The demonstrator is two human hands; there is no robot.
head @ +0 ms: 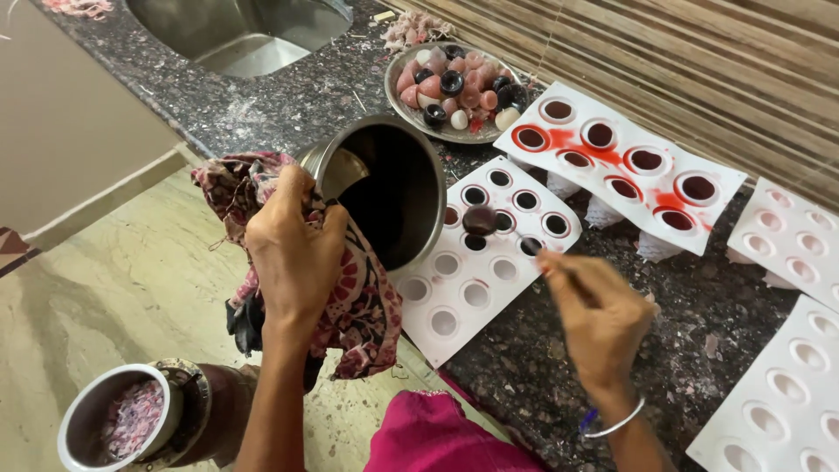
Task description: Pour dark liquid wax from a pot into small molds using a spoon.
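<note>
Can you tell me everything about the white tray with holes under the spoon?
The white mould tray looks like soft, rubbery plastic, with rows of round cups. It lies flat on the speckled dark counter, one corner poking past the edge. Cups near the far end hold dark liquid; nearer ones are empty. The tilted steel pot overlaps its left side.

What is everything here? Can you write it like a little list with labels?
Left hand: grips a tilted steel pot through a patterned cloth
Right hand: holds a spoon of dark liquid over a white mould tray
Tray cavities: some dark-filled, some empty
Next tray: red-stained, dark-filled
Plate: pink, white and black moulded pieces
Surface: dark speckled counter, sink behind
</note>
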